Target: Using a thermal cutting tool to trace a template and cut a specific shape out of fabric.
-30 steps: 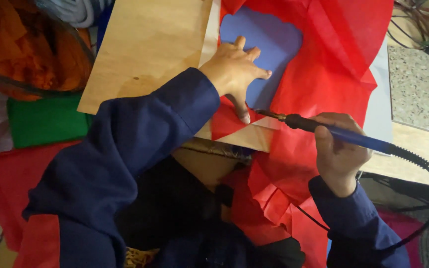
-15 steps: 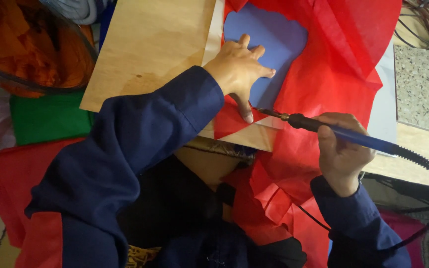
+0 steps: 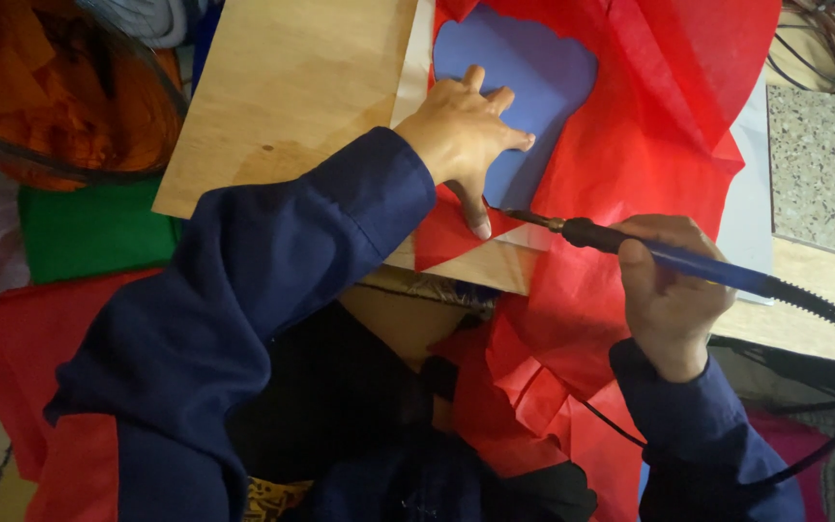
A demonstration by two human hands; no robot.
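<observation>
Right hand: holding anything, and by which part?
Right hand grips a corded hot-tip tool around its blue handle, tip toward the red fabric.

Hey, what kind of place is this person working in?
Probably a small craft or fabric workshop. The right hand holds a corded hot-tip tool to red fabric on a wooden board, and more coloured fabric is piled nearby.

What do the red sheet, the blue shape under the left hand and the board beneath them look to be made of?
Red sheet: thin, matte, probably non-woven fabric or tissue; it creases and bunches softly. Blue shape: flat, smooth, stiff-looking, likely card or plastic. Board: pale wood, likely plywood, with visible grain and an unvarnished look.
</observation>
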